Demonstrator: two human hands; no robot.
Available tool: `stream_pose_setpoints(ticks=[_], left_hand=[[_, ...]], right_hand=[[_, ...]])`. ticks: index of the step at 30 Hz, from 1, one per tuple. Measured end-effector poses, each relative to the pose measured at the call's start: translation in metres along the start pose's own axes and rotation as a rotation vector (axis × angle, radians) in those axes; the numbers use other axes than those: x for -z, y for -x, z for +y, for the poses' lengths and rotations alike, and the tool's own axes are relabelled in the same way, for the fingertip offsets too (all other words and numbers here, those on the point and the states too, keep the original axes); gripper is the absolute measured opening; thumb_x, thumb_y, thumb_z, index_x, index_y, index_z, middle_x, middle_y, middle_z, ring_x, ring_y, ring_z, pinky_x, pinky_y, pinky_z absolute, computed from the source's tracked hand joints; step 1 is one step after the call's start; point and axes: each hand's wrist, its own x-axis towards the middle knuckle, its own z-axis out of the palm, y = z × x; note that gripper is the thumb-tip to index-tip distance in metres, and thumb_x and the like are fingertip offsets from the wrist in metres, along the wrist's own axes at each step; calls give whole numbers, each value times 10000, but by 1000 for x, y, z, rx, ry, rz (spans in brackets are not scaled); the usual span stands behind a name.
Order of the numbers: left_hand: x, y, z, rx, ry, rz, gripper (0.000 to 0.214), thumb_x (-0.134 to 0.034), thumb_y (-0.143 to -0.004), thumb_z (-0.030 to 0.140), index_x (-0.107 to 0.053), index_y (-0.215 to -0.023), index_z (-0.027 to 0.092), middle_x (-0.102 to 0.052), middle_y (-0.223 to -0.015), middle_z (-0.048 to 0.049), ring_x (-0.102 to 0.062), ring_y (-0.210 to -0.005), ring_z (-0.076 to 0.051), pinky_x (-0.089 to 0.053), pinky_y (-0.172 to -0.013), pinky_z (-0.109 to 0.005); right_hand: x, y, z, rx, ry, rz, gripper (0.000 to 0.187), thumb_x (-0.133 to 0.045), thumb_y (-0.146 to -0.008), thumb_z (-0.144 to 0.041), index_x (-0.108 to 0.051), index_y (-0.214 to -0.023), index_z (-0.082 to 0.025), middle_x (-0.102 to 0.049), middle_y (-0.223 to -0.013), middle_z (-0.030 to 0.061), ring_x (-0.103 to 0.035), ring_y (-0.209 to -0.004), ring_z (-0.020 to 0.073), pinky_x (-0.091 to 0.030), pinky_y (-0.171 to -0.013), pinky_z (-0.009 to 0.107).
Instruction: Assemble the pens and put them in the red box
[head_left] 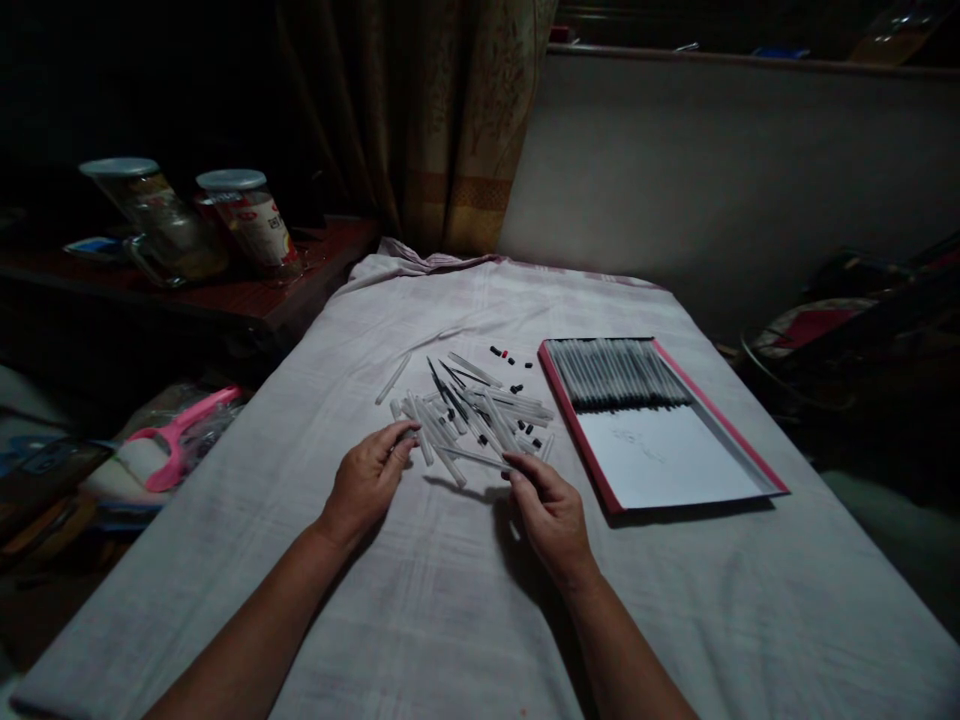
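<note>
A loose heap of clear pen barrels, dark refills and small black caps [472, 415] lies on a pale cloth-covered table [450, 600]. My left hand [367, 480] rests at the heap's near left edge, fingers curled, thumb and forefinger pinching a clear barrel. My right hand [547, 510] sits at the heap's near right edge, fingertips pinched on a thin piece that I cannot name. To the right lies a shallow red-edged tray [675, 470] with a row of assembled pens [615, 372] at its far end.
Two lidded glass jars [202, 220] stand on a dark wooden shelf at the left. A pink-handled tool [176, 440] lies on clutter below it. A patterned curtain [450, 120] hangs behind the table, and dark bags sit at the right.
</note>
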Motion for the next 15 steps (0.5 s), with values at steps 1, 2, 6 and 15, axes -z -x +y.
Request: stream_pose_setpoints(ticks=[1,2,6,15], left_hand=[[-4,1,2,68,134,-12,334,-464,-931,469,-579,-1119,217,-733,-1017,-79,-685,-958,-232,-529,-829,-367],[-7,2,3,133,272,-23,344,-466,-929,501,-552,-1106,219,-735,-1037,-85,-685,-973,-230,-533,-819,-364],[-15,3,10,327,700,-43,383,-577,-861,549,-489,-1038,221,-722,-1136,-104,-680,-1000,-211,-521,-802,-331],[-18,5,14,438,889,-78,434,-692,-783,537,-490,-995,218,-723,-1140,-87,-685,-850,-149,-509,-778,-294]], right_hand=[[0,0,-1,10,-5,-2,232,-586,-818,-306,-743,-944,-190,-740,-831,64,-683,-727,184,-529,-634,276],[1,0,-3,11,-8,-7,236,-584,-818,-302,-751,-944,-193,-740,-820,63,-685,-722,184,-532,-633,277],[2,0,-7,-30,-22,-19,239,-576,-820,-299,-760,-922,-185,-720,-739,51,-651,-621,162,-524,-569,265],[-3,4,-4,-40,3,-61,239,-572,-835,-294,-761,-934,-186,-722,-752,58,-658,-631,167,-528,-567,267]])
